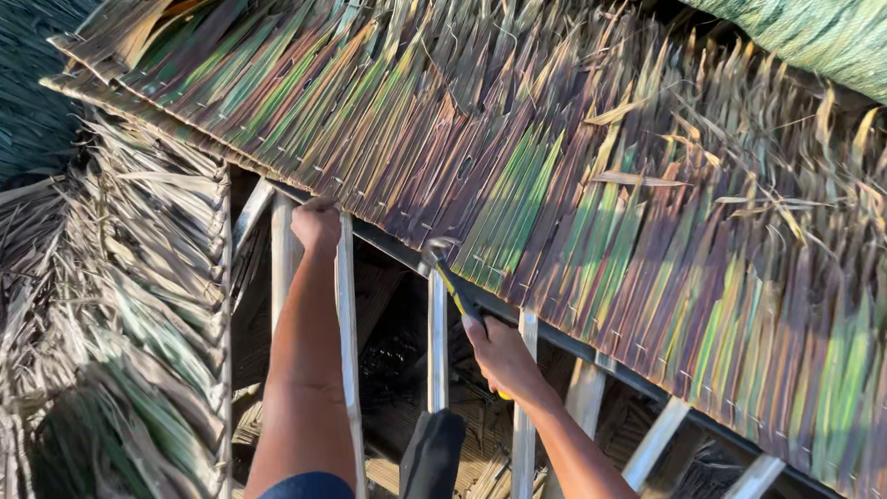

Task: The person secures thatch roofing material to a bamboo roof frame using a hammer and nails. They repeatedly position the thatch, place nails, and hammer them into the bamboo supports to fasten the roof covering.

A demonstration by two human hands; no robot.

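- Your left hand (pixel 316 225) is up at the lower edge of the thatch panel (pixel 554 185), fingers curled shut against that edge, just left of a pale wooden slat (pixel 346 323) that runs down toward you.
- Your right hand (pixel 504 356) is closed around the handle of a hammer (pixel 453 282), which has a yellow and black grip.
- The hammer points up and to the left; its metal head sits at the panel's lower edge, touching or almost touching the dark rail (pixel 573 344) along that edge. You cannot tell which.
- The hammer head lies right of your left hand, with a second pale slat (pixel 437 342) just below it.
- The thatch panel of folded leaves, striped green, brown and purple, fills the far and right part of the scene, slanting down from far left to near right.
- More pale slats (pixel 656 442) show under the rail on the near right side.
- A layer of drier, grey-brown thatch (pixel 120 305) hangs on the left, near your left forearm.
- A dark, rounded object (pixel 431 453) sits low in the middle between your arms; what it is cannot be made out.
- Below the slats the inside is dim, with more dry leaves showing.
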